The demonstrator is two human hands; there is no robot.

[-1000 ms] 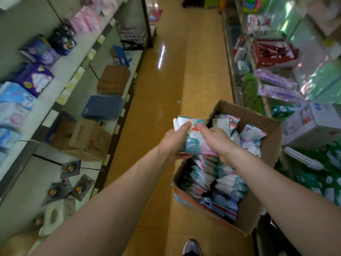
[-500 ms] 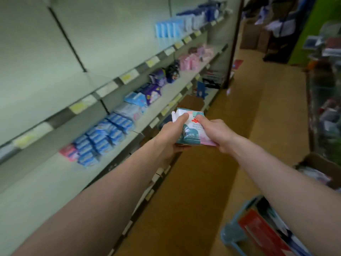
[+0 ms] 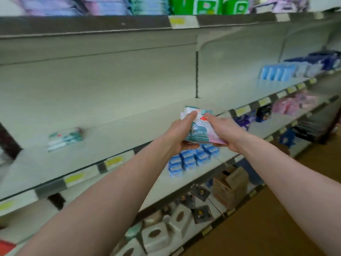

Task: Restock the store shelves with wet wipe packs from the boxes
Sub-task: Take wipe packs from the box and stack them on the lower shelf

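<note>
- The packs [image 3: 199, 130] are soft, glossy plastic pouches in teal, white and pink, squashed into one bundle.
- My left hand [image 3: 180, 134] grips its left side, thumb on top, fingers curled beneath.
- My right hand [image 3: 224, 132] clamps the right side likewise.
- Both arms reach out, holding it before the flat, pale shelf [image 3: 129, 130], well right of a small stack [image 3: 64, 138].

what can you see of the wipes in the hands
The wipes look like a stack of soft plastic packs, teal and white with a pink lower edge and a red mark near the top; the print is blurred. The left hand and right hand grip them from either side, thumbs on top, in the air before a shelf.
</note>
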